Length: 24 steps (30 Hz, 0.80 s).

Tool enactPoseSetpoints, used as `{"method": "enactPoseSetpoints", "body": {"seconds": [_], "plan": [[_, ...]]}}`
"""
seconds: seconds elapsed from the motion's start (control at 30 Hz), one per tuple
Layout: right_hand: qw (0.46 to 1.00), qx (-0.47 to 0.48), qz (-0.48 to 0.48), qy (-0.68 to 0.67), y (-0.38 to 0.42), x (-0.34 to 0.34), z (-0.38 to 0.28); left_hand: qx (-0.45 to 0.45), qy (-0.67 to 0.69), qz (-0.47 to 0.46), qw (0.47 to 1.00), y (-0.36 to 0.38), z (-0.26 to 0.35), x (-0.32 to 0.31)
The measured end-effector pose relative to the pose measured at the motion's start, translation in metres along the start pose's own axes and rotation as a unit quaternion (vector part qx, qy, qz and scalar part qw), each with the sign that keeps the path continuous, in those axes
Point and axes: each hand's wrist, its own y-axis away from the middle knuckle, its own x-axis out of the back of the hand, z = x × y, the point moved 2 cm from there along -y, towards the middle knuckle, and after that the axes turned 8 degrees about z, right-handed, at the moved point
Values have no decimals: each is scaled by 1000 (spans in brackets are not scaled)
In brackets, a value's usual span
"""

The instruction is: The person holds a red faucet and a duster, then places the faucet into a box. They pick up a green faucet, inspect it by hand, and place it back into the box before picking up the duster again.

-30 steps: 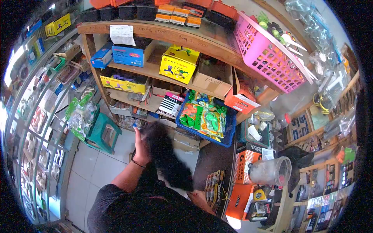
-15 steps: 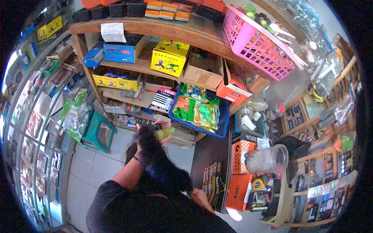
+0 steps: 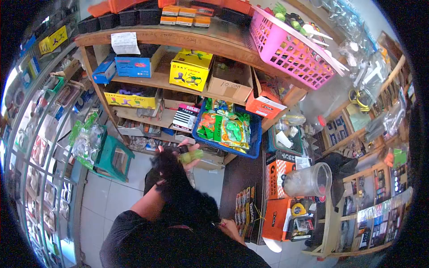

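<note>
In the head view my left hand is held out over the floor. It grips a small yellow-green piece with a black end, and its fingers curl up around both sides. Shaggy black hair hangs in front and covers most of the palm and wrist. Lower right, my right hand shows only in part, close by the dark cabinet. Hair and the black shirt hide its fingers, and I cannot tell what they hold.
Beyond my left hand stands a blue basket of packaged goods. Wooden shelves carry boxes, and a pink basket sits on top. A green stool is at left, beside a glass display case. Orange boxes and a clear jar stand at right.
The view has shifted slightly. The black hair has swung a little off my left hand, showing more of its fingers; the yellow-green piece stays in it. The right hand looks unchanged.
</note>
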Motion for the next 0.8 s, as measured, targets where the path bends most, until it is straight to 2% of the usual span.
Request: {"method": "enactPoseSetpoints", "body": {"seconds": [0.03,0.07,0.1,0.13,0.17,0.2,0.23,0.27,0.3,0.33,0.37,0.4,0.43,0.47,0.5,0.53,0.57,0.6,0.63,0.67,0.7,0.73,0.77,0.8], "plan": [[1000,9,13,-7,2,-1,3,2,1,1,1000,-2,0,14],[1000,6,12,-8,2,-3,0,56,148,-84,984,-1,0,22],[994,-107,6,-5,0,-6,1,107,292,-166,936,1,-2,31],[976,-218,-1,-1,1,-7,3,58,142,-72,986,0,0,22],[975,-220,-2,-1,4,-6,6,59,143,-69,985,2,-1,0],[992,-123,5,7,6,-4,8,11,50,45,998,2,-3,-20],[1000,-23,13,15,6,-5,11,-38,-46,156,986,3,-3,-29],[1000,-24,13,15,6,-15,28,-39,-42,171,984,2,-3,-22],[996,-76,36,-29,5,-26,49,-39,-37,186,981,1,-3,-14],[987,-129,59,-72,6,-32,63,6,74,43,996,-4,-3,8],[987,-130,59,-70,8,-28,55,49,184,-101,977,-6,-3,17],[990,-123,59,-30,9,-14,27,32,127,-18,991,-3,-3,0],[992,-114,58,10,7,-5,11,32,129,-19,991,-3,-3,-9],[992,-114,58,12,7,-3,11,11,52,23,998,-4,-3,-13],[996,-57,62,2,7,0,11,-10,-25,65,998,-5,-3,-16],[998,-1,66,-8,7,2,9,-4,-2,81,997,-4,-2,-19],[998,-1,66,-8,5,4,-3,-4,-2,82,997,-5,-2,-8],[994,-91,66,-5,3,7,-12,36,108,-54,992,-8,-3,7],[982,-179,65,-1,2,9,-17,74,214,-189,955,-7,1,-2],[982,-178,65,0,2,5,-7,-13,-7,79,997,-1,0,-7],[992,-109,65,2,2,-1,8,-15,-7,79,997,-3,1,-2],[997,-39,64,3,1,-2,8,-5,15,40,999,-7,3,-1],[997,-38,63,3,1,-2,11,5,36,2,999,-8,3,-1],[998,-32,43,24,0,-2,15,0,27,43,999,-6,3,3]]}}
